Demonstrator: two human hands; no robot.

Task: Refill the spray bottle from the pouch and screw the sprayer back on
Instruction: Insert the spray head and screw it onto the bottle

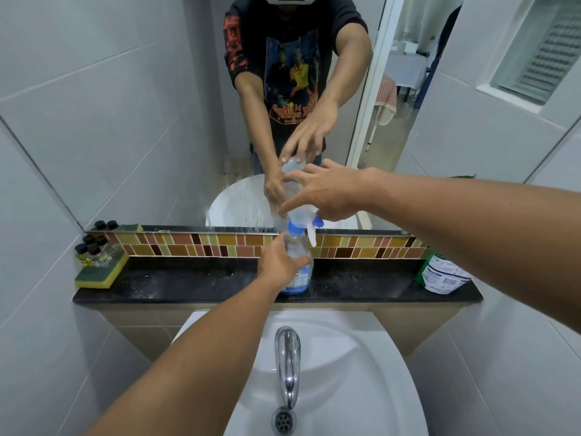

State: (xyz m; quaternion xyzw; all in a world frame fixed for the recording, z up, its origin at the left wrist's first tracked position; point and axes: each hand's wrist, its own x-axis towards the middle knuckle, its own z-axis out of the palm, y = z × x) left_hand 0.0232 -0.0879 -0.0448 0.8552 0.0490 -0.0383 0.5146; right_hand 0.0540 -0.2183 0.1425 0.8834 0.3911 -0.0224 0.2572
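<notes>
A clear spray bottle with a little blue liquid at its bottom stands upright on the black ledge behind the sink. My left hand grips its body from the left. The white and blue sprayer head sits on the bottle's neck, its trigger hanging down to the right. My right hand is over the sprayer head with the fingers spread around its top. The refill pouch, green and white, stands at the ledge's right end, apart from both hands.
A white sink with a chrome tap lies below the ledge. A yellow-green sponge carrying small dark-capped bottles sits at the ledge's left end. A mirror rises right behind the ledge.
</notes>
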